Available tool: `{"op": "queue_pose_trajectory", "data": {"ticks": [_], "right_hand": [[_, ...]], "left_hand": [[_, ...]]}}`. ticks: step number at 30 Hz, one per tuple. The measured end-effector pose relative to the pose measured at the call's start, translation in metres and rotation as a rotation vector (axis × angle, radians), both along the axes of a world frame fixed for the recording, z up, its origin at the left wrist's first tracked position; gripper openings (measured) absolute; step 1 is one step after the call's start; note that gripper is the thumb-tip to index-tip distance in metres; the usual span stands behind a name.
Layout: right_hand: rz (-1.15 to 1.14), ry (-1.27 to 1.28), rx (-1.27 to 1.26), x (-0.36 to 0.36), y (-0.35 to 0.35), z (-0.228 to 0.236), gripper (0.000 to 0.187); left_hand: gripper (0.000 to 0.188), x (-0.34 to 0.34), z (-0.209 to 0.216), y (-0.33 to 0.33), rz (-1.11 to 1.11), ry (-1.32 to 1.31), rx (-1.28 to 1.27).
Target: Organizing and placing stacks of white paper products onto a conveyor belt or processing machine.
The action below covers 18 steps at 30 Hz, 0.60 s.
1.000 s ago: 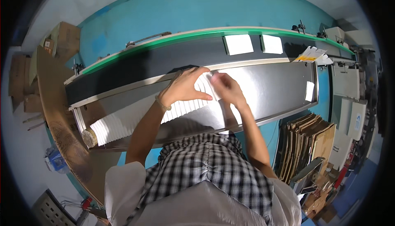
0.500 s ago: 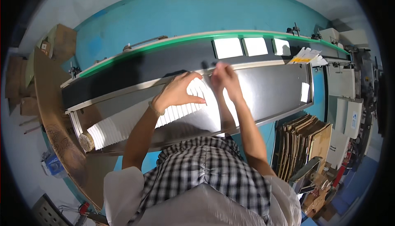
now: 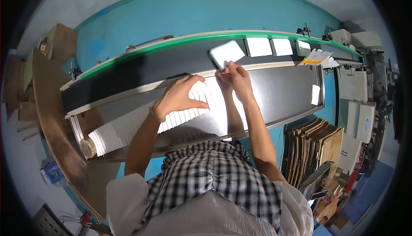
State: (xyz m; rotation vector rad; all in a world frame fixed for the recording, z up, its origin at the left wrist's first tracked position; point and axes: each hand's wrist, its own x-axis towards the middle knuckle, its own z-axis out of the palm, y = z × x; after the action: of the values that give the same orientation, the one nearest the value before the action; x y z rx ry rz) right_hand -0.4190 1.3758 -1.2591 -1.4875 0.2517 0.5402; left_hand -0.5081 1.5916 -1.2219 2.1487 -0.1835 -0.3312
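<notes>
A long row of thin white flat boxes (image 3: 180, 118) stands on edge in the metal tray (image 3: 283, 94). Around the row's right end curves my left hand (image 3: 178, 96), fingers at the far side and thumb at the near side, boxes between them. My right hand (image 3: 240, 81) pinches the near corner of a single white box (image 3: 228, 54), which lies askew over the dark conveyor belt (image 3: 171, 66). Whether that box rests fully on the belt I cannot tell. Further right on the belt lie several more white boxes (image 3: 259, 47), spaced apart.
A round brownish block (image 3: 88, 148) sits at the row's left end. Along the belt's far side runs a green strip (image 3: 193, 38). White and yellow cardboard pieces (image 3: 315, 57) stick out by the tray's right end. Flattened cardboard (image 3: 311, 150) stands on the right, a brown board (image 3: 56, 120) at left.
A white box now shows in my right hand, at the belt's near edge. The boxes on the belt have shifted right. My left hand keeps its place at the row's end.
</notes>
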Motion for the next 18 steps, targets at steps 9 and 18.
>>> {"op": "queue_pose_trajectory", "data": {"ticks": [9, 18], "right_hand": [[0.339, -0.017, -0.181, -0.056, 0.000, -0.003, 0.038], [0.181, -0.036, -0.101, -0.016, 0.018, 0.005, 0.033]], "left_hand": [[0.081, -0.008, -0.006, 0.009, -0.008, -0.020, -0.025], [0.074, -0.011, -0.013, 0.012, 0.014, -0.026, -0.017]]}}
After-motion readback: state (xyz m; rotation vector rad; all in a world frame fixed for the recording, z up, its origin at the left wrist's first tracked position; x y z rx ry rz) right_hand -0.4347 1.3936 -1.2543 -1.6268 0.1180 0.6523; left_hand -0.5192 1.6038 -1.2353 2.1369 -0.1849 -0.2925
